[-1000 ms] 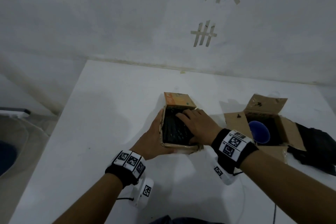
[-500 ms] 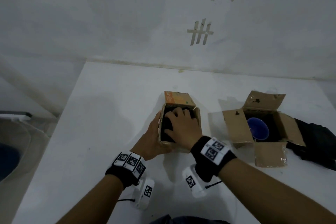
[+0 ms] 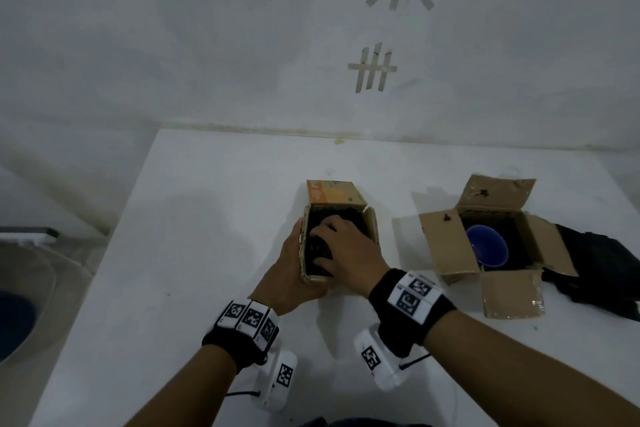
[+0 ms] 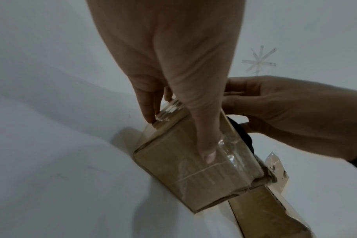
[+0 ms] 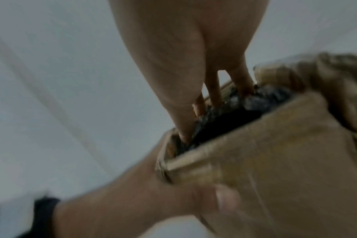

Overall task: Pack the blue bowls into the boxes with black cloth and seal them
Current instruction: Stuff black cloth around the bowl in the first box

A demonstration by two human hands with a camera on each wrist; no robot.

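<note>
A small cardboard box (image 3: 337,198) with an orange far flap stands open on the white table. My left hand (image 3: 289,267) grips its left wall; the left wrist view shows the thumb (image 4: 204,145) lying on the taped side of the box (image 4: 185,177). My right hand (image 3: 349,253) reaches into the box from above, its straight fingers (image 5: 183,122) pressing black cloth (image 5: 224,119) down along the inner wall. Whatever lies under the cloth is hidden. To the right, a second box (image 3: 446,246) sits with its flaps spread, a blue bowl (image 3: 486,246) on black cloth inside.
A loose heap of black cloth (image 3: 602,263) lies at the table's right edge, beside the second box. The wall with tape marks (image 3: 372,69) runs just behind the table (image 3: 207,218). The table's left edge drops to the floor.
My right hand has moved from the box's right side to over its opening, and its fingers have sunk deeper into the black cloth. The left hand has kept its grip on the box.
</note>
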